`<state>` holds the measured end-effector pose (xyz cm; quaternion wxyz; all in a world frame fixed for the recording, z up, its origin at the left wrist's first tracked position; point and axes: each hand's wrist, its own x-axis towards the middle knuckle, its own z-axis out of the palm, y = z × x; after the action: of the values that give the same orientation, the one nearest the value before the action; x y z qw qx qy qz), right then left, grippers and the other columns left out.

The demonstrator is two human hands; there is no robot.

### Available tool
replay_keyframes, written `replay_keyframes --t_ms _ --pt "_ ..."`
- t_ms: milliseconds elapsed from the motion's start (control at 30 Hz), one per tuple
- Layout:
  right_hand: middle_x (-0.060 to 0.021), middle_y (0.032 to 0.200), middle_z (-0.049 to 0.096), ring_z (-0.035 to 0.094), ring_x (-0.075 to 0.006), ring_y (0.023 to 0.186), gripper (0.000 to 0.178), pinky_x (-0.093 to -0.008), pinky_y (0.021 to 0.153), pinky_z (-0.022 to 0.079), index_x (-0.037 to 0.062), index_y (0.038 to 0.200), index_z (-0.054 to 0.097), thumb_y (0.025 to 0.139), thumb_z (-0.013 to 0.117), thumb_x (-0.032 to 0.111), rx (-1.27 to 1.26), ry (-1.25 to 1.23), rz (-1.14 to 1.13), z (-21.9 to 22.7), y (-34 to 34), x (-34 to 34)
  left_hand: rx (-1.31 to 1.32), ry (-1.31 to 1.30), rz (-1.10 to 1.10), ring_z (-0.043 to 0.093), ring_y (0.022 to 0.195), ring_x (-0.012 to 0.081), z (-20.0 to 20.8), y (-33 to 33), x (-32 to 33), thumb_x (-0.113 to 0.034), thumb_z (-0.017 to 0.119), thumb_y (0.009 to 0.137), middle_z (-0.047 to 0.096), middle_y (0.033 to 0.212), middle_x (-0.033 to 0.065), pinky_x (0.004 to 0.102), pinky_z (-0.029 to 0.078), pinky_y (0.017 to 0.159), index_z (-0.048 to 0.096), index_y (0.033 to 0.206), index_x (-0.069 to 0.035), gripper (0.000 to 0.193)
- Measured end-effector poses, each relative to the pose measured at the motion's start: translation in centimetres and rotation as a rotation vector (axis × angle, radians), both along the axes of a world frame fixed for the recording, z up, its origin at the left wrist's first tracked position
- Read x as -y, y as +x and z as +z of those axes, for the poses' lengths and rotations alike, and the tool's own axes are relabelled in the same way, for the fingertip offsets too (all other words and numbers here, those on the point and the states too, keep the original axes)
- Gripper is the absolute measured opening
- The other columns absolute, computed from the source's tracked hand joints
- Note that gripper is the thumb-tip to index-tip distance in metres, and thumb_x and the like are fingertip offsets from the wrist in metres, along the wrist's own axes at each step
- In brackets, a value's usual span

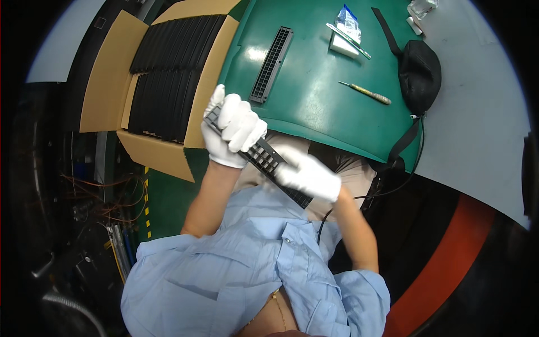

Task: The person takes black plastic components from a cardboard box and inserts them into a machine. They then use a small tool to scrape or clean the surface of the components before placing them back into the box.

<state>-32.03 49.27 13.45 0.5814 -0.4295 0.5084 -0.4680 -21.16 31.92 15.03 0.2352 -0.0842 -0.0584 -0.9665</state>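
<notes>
My left hand [236, 126], in a white glove, is wrapped around the upper end of a long black slotted plastic strip [264, 157]. The strip slants down to the right above my lap, its grid of openings facing up. Against its lower half is my right hand [311, 177], also gloved in white. Motion blurs its fingers, so whether they grip the strip is unclear. A similar dark slotted strip [272, 64] lies lengthwise on the green mat [309, 95] beyond my hands.
An open cardboard box [101, 84] at the left is packed with black strips [163, 101] in two rows. On the mat's right side lie a yellowish-handled screwdriver [368, 94], a pen-like tool [348, 40] over a small plastic packet [348, 19], and a black pouch [421, 76] with straps.
</notes>
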Motion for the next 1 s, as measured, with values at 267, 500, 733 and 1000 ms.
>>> replay_keyframes --t_ms 267,500,733,1000 --pt "-0.0061 0.074 0.062 0.057 -0.0126 0.050 0.025 -0.0265 0.047 0.047 0.0057 0.113 0.053 0.098 0.064 0.022 0.503 0.461 -0.331 0.5 2.1 -4.2 1.324 -0.944 0.404 0.055 0.057 0.0155 -3.1 -5.2 8.4 -0.053 0.057 0.096 0.056 0.067 0.0044 0.0307 0.049 0.060 0.056 0.084 -0.007 0.047" --pt "-0.0072 0.075 0.064 0.059 -0.0126 0.051 0.019 -0.0265 0.047 0.051 0.0062 0.105 0.052 0.099 0.061 0.022 0.489 0.399 -0.647 -0.9 1.3 -5.0 1.844 -1.906 0.062 0.061 0.116 0.0367 -5.1 -9.6 7.9 -0.045 0.079 0.075 0.061 0.126 0.0231 0.0425 0.049 0.098 0.056 0.126 -0.001 0.071" --pt "-0.0092 0.090 0.066 0.060 -0.0135 0.054 0.038 -0.0274 0.045 0.053 0.0080 0.123 0.049 0.104 0.050 0.041 0.542 0.347 -0.672 -3.4 0.0 -5.6 1.364 -2.080 0.390 0.060 0.099 0.0340 -4.8 -7.1 6.5 -0.031 0.071 0.089 0.059 0.100 0.0159 0.0420 0.048 0.089 0.065 0.118 -0.011 0.036" --pt "-0.0095 0.090 0.069 0.064 -0.0155 0.058 0.071 -0.0276 0.050 0.054 0.0073 0.126 0.056 0.100 0.030 0.068 0.754 0.436 -0.669 -5.4 -2.1 -5.4 0.160 -2.569 0.489 0.062 0.094 0.0253 -0.3 -4.1 2.1 -0.001 0.066 0.072 0.065 0.099 0.0039 0.0381 0.049 0.085 0.070 0.115 -0.019 0.047"
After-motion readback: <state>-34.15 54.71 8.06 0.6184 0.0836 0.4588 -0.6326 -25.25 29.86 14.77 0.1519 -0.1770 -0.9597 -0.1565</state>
